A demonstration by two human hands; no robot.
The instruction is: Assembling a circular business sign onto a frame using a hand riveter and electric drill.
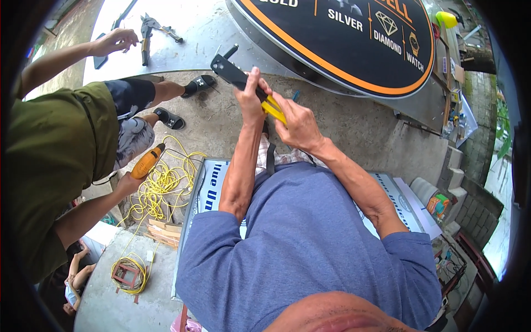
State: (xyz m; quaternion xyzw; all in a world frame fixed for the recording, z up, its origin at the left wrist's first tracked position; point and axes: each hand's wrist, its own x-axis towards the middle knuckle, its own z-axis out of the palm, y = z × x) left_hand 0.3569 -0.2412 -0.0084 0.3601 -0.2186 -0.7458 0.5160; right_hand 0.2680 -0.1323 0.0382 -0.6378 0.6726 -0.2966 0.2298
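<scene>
Both of my hands are on a hand riveter point(225, 68) with a black head and yellow handles, held up between me and the metal table. My left hand point(253, 98) is wrapped round its body just below the head. Lower down, my right hand point(298, 123) closes round the yellow handles, which partly show between the two hands. The riveter's head tilts up toward the far left, and its nose end points at the table. Beyond it lies a large round black sign point(343, 41) with an orange border.
A co-worker at left holds an orange drill point(147, 161); their other hand reaches over the metal table point(191, 41) near tin snips point(146, 41). Yellow cord point(160, 188) lies tangled on the floor. A lettered panel point(210, 182) is behind me. A cord reel point(129, 275) sits lower left.
</scene>
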